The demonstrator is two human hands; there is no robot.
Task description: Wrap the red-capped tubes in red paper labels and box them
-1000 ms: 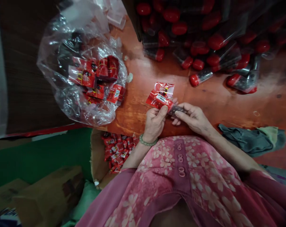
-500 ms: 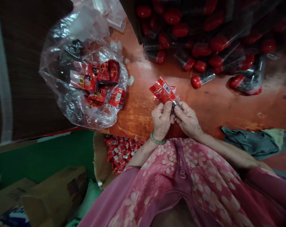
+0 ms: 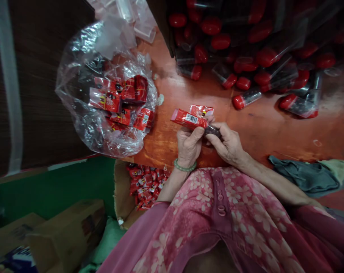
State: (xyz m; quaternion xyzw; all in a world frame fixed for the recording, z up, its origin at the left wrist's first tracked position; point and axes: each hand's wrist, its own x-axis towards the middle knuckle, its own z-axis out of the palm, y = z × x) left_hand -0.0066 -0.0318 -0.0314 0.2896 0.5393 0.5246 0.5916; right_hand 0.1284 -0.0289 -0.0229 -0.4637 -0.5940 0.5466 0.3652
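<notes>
A red printed plastic sleeve (image 3: 186,118) with a barcode is pinched by my left hand (image 3: 189,142), thumb on top. My right hand (image 3: 227,142) is closed on a dark, see-through container (image 3: 213,131), whose other end meets the sleeve; how far it reaches inside I cannot tell. Just beyond my fingers lies a second red sleeve (image 3: 202,110), flat on the wooden table (image 3: 166,146). A green bead bracelet (image 3: 185,165) circles my left wrist.
To the left, a clear plastic bag (image 3: 78,113) holds red sleeve bundles (image 3: 105,99). Red-capped clear containers (image 3: 247,99) are heaped at the back right. A cardboard box (image 3: 121,193) with red packs stands below the table edge. A dark green cloth (image 3: 305,172) lies right.
The sleeve in my hands has turned from slanting to nearly level, pointing left, and looks more opened out. More of the second sleeve shows. The whole view has shifted slightly.
</notes>
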